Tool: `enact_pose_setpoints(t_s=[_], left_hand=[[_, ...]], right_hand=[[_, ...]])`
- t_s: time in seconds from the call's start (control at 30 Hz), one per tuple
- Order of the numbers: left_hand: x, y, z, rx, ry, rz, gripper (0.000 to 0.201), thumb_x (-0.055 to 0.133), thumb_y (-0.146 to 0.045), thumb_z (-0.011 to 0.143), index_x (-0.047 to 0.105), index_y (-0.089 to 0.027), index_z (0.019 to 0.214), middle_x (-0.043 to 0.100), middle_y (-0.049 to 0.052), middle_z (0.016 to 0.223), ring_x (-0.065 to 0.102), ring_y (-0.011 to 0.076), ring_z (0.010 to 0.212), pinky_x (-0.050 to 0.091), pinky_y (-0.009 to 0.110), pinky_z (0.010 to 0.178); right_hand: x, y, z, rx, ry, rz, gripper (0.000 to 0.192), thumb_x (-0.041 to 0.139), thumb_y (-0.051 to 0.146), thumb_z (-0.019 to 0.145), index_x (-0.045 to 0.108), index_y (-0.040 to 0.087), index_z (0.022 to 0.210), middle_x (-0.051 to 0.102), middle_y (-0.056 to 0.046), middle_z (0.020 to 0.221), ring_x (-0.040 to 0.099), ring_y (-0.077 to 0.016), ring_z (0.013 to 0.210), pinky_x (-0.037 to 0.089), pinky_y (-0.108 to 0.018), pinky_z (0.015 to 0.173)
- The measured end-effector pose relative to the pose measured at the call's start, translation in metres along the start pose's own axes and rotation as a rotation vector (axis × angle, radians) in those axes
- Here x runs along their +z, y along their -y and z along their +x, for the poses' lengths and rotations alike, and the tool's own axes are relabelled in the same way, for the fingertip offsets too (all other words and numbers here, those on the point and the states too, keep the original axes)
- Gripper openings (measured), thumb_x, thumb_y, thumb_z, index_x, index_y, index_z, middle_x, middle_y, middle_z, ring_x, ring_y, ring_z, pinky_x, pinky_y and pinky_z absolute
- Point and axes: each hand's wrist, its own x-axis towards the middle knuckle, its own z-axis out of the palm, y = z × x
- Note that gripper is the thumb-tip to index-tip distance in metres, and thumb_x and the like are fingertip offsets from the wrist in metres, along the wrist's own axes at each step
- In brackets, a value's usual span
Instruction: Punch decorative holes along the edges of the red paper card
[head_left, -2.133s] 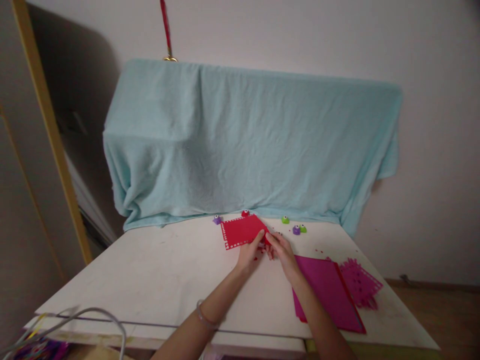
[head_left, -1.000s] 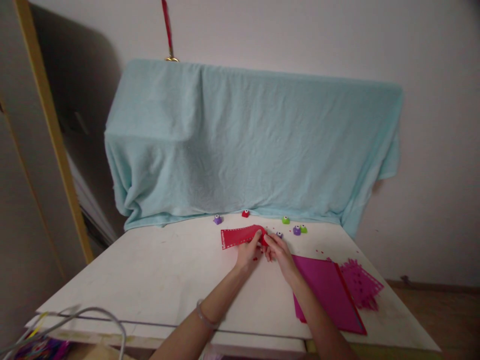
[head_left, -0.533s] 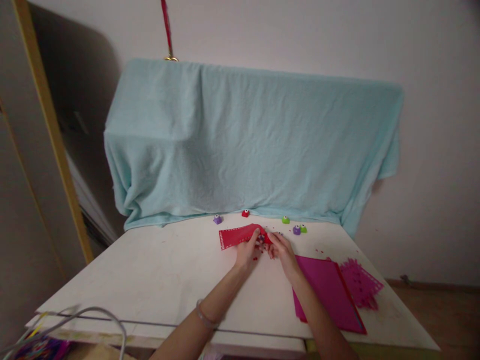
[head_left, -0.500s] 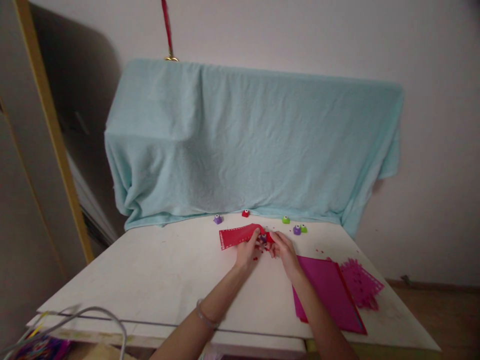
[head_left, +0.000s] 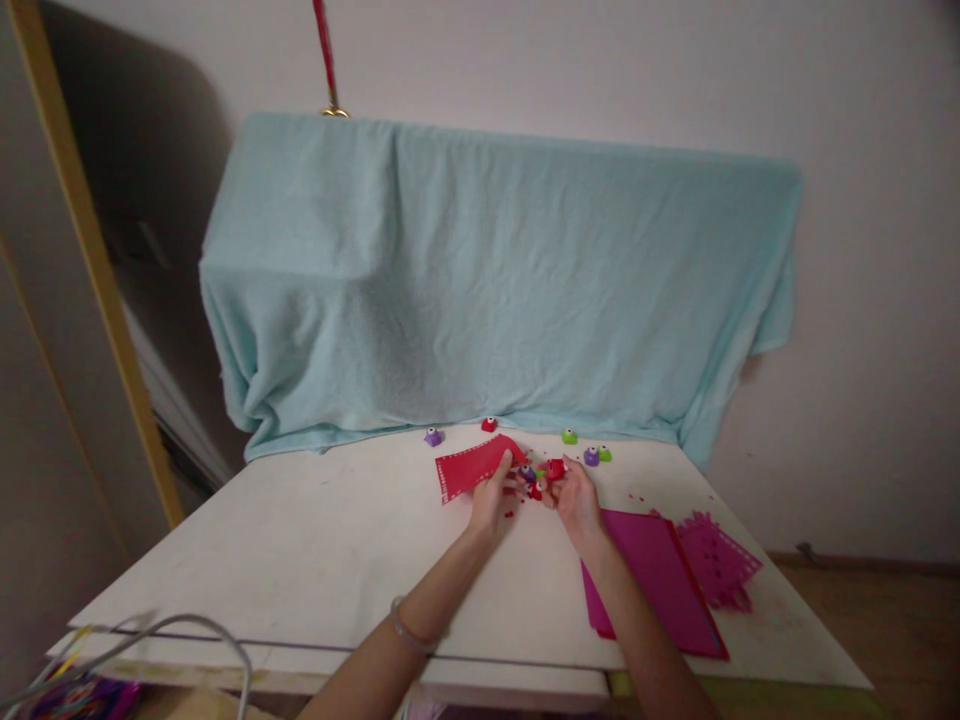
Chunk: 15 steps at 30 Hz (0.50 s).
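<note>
**Two hands part: punch off the red sheet**

Both hands work at the centre of the frame, just below the blue towel (head_left: 495, 280). A second ago my right hand (head_left: 576, 500) sat tight against the corner of the red sheet (head_left: 469, 466), with the red punch (head_left: 555, 468) pressed on that corner. Now the punch is clear of the sheet, pinched in the right fingers (head_left: 564, 474) a little to the right of it. My left hand (head_left: 491, 500) keeps its fingers closed on the sheet's right edge, and the sheet has tipped up at that end, its dotted border at the left. I read that as one hole finished and the sheet free to be turned.

Small red bits lie on the surface (head_left: 300, 540) between the hands. A purple punch (head_left: 527, 472) sits just behind them. Other punches line the towel's hem, and the magenta stack (head_left: 652, 580) lies at lower right.
</note>
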Motion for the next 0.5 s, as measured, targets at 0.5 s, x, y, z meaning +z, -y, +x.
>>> enact_pose_setpoints(t_s=[0.5], left_hand=[[0.0032,-0.0035,-0.005,-0.011,0.078,-0.038,0.055,0.065,-0.062,0.075,0.075,-0.008,0.083,0.068,0.012,0.074,0.059,0.0143,0.062,0.045,0.027,0.063]], right_hand=[[-0.006,0.0,-0.0004,0.008,0.096,0.032,0.02,0.055,0.032,0.073,0.059,0.015,0.062,0.042,0.002,0.042,0.033,-0.0079,0.035,0.024,-0.02,0.037]])
